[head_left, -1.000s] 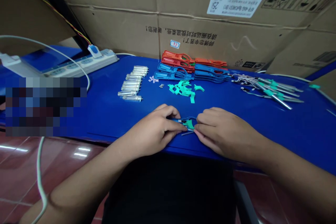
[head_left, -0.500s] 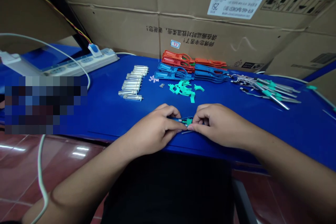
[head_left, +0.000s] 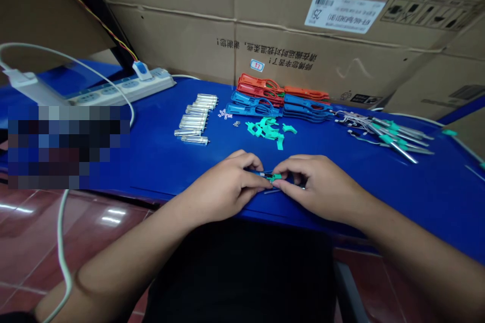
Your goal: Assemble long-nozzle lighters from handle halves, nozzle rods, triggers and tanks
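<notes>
Left hand (head_left: 223, 186) and right hand (head_left: 318, 185), fingers (head_left: 291, 174) of both pinching one small blue-and-green plastic piece (head_left: 271, 177).

The person's left hand (head_left: 223, 186) and right hand (head_left: 318, 186) were bare, with rounded knuckles and short fingernails, though the nails were small and hard to make out. The left forearm (head_left: 109, 270) and right forearm (head_left: 420, 247) were bare as well, smooth and tapering toward the wrists, and they ran out past the edges of the view. A thin curved crease marked the left forearm near the bottom of the view. Below the table's edge sat dark clothing (head_left: 238, 272), too dim to show folds or tell shirt from trousers.
</notes>
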The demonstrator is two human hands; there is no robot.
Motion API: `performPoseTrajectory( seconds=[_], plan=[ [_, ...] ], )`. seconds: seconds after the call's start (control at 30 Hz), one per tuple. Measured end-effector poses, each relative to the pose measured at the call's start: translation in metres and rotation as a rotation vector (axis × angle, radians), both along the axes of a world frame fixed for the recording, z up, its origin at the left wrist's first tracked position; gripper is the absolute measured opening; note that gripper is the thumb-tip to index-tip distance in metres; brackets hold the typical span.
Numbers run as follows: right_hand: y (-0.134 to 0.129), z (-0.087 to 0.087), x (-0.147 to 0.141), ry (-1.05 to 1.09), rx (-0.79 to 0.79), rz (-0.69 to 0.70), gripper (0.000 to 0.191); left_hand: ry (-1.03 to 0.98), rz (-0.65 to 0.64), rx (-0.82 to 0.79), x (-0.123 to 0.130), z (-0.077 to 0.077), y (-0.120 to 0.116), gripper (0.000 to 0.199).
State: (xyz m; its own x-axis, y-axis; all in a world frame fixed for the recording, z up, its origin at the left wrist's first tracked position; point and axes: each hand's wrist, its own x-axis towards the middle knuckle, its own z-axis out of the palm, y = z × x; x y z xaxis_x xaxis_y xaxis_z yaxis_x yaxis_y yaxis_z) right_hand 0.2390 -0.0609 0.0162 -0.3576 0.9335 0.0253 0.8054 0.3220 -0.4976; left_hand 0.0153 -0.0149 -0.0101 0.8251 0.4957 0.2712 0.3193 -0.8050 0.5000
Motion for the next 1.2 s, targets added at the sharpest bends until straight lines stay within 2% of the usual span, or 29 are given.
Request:
performPoseTrajectory(
  seconds=[0.2,0.53,0.83,1.07,1.2],
  plan=[
    [0.004,0.006,0.008,0.169,-0.097,-0.109,0.017,0.011,0.0,0.015,0.001,0.0,0.0,0.026],
    [0.015,0.004,0.017,0.22,-0.315,-0.089,0.025,0.014,-0.005,-0.01,-0.001,0.0,0.0,0.028],
    [0.022,0.003,0.026,0.25,-0.396,0.031,0.03,0.027,-0.005,0.022,-0.001,0.002,-0.002,0.028],
    [0.023,0.004,0.022,0.21,-0.373,0.047,0.026,0.046,-0.013,-0.005,0.001,0.001,-0.002,0.029],
    [0.02,0.005,0.019,0.163,-0.303,0.013,0.021,0.049,-0.024,-0.027,0.002,0.001,-0.001,0.03]
  ],
)
